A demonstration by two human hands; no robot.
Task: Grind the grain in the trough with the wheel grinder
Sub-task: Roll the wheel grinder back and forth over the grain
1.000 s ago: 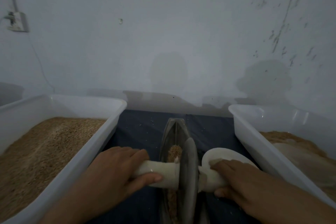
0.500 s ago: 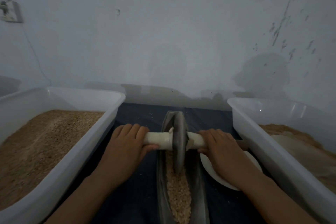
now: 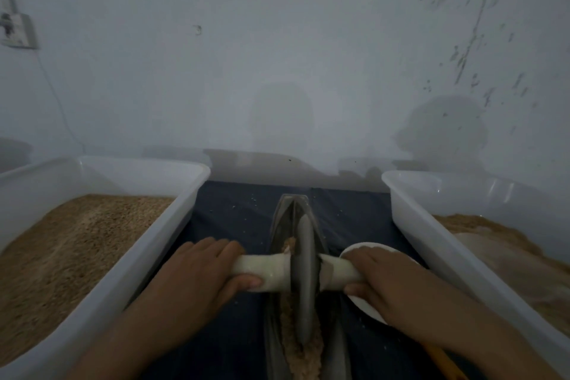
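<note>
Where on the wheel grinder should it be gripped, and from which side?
Grip the wheel grinder by its white axle handles, one on each side of the disc, coming down from above. The disc stands upright in the narrow trough, so only the handles are clear. The left hand and right hand wrap them this way.

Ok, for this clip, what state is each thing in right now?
left hand: grips the left handle
right hand: grips the right handle
wheel grinder: upright in the trough
trough: holds grain along its channel
grain: piled near the wheel
left bin: filled with grain
right bin: partly filled
white dish: mostly hidden under the right hand
</note>
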